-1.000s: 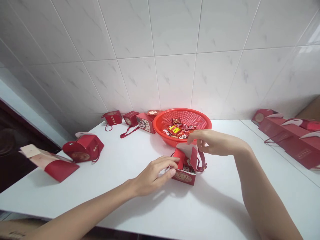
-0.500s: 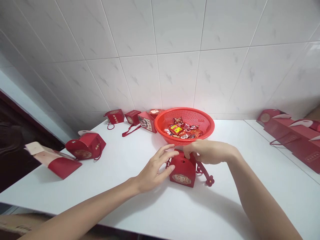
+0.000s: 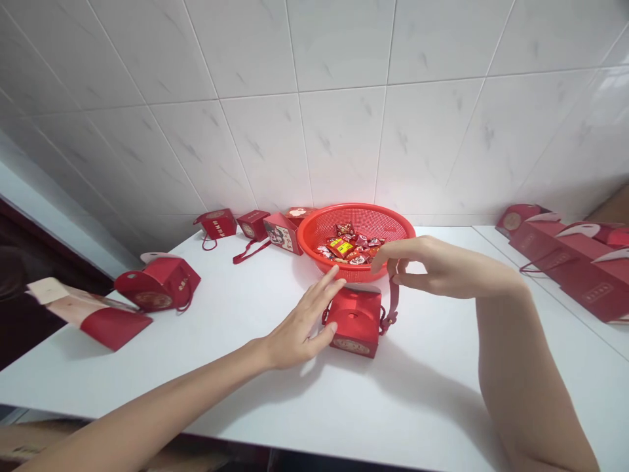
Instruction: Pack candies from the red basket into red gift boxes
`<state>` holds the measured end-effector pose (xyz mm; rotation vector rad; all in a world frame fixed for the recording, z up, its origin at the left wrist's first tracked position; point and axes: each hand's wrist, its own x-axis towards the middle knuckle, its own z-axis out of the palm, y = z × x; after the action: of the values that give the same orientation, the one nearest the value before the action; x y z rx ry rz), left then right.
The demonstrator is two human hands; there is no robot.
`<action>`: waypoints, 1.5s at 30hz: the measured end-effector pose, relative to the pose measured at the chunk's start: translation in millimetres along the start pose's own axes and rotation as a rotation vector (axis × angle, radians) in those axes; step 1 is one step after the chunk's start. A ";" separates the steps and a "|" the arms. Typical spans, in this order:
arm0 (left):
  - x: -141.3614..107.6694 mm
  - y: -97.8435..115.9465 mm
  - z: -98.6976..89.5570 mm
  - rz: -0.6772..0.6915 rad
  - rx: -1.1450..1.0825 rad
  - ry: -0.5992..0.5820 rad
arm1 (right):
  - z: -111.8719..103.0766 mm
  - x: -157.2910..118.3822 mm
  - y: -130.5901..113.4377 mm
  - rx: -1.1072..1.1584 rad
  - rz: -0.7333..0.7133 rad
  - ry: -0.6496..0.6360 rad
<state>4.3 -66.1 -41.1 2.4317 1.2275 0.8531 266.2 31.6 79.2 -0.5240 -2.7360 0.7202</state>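
Observation:
A small red gift box (image 3: 354, 321) with a gold printed emblem on its front stands on the white table. My left hand (image 3: 307, 328) is at its left side, fingers stretched out and apart, the thumb by the front corner; whether it presses on the box I cannot tell. To the right, my right hand (image 3: 422, 265) is raised above the table with its fingers pinched on the upper end of a dark red strap (image 3: 394, 298). This strap hangs down to a flower-shaped piece at the box's right side. The back of the box is partly hidden.
Behind the box sits a red plastic colander (image 3: 356, 213) with wrapped candies (image 3: 344, 248). Several red boxes line the wall and table's left side, including a round-ended one (image 3: 157, 288) and an unfolded one (image 3: 115, 324). Red gift bags (image 3: 572, 262) stand at the right.
My right hand has moved off the box top, up and to the right, lifting the strap's end. The box top now looks flatter. My left hand has stayed by the box.

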 end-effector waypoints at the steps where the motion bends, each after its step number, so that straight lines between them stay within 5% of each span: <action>1: 0.7 -0.6 0.0 -0.004 -0.008 -0.019 | -3.2 -3.6 -1.6 0.026 -0.028 0.019; 6: 2.8 -4.7 2.0 -0.075 -0.057 -0.038 | -8.6 -14.0 -9.0 0.266 -0.031 0.271; 11: 1.2 -6.7 0.6 -0.121 -0.100 -0.010 | 12.1 5.9 -11.1 0.304 -0.023 0.495; 13: 0.4 -6.4 -0.9 -0.138 -0.107 -0.008 | 22.0 16.5 -7.2 0.161 0.008 0.447; 17: 0.3 -5.0 -2.4 -0.136 -0.091 -0.010 | 33.2 27.2 3.7 -0.120 0.161 0.151; 21: 1.8 -3.9 -2.4 -0.093 -0.061 -0.035 | 34.2 25.6 6.2 -0.140 0.183 0.004; 26: 1.8 -3.5 -3.4 -0.115 -0.046 -0.082 | 33.5 15.6 2.0 0.101 0.073 0.076; 30: 1.4 -3.3 -3.5 -0.135 -0.047 -0.082 | 42.7 5.7 6.1 -0.140 0.129 0.185; 33: 1.9 -3.8 -2.1 -0.134 -0.058 -0.078 | 59.7 3.3 9.0 -0.381 0.080 0.314; 37: 1.9 -3.2 -0.7 -0.114 -0.086 -0.038 | 89.3 8.3 9.7 -0.339 -0.128 0.271; 45: -1.9 -4.7 2.7 -0.146 -0.113 0.011 | 130.8 7.2 -1.9 -0.162 -0.063 0.334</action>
<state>2.2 -64.8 -46.2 2.2216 1.3058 0.8700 214.9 -22.0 -28.8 -0.5352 -2.4935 0.3593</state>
